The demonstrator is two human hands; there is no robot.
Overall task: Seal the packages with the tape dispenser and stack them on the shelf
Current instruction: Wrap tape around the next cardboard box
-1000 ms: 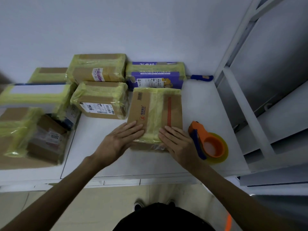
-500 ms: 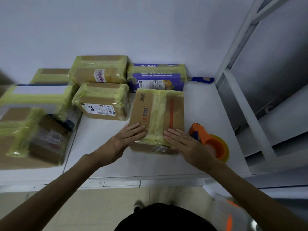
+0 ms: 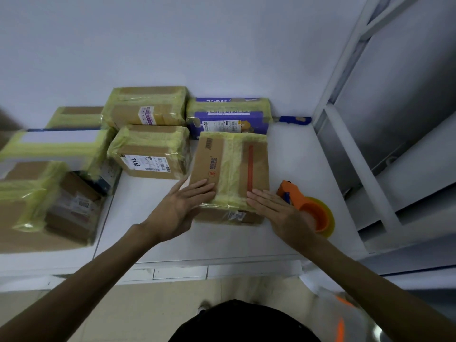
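Your left hand (image 3: 182, 208) and right hand (image 3: 274, 211) lie flat, fingers straight, on the near end of a brown cardboard package (image 3: 229, 166) on the white counter (image 3: 222, 240). The package carries a barcode, a red logo with print too small to read, a red stripe, and a wide band of yellowish tape down its middle. An orange tape dispenser (image 3: 311, 213) sits just right of your right hand, which has slid rightward since a second ago and now hides part of it.

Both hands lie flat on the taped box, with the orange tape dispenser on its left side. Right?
No: the head view shows the orange tape dispenser right of the taped box. The left hand and right hand do lie flat on it.
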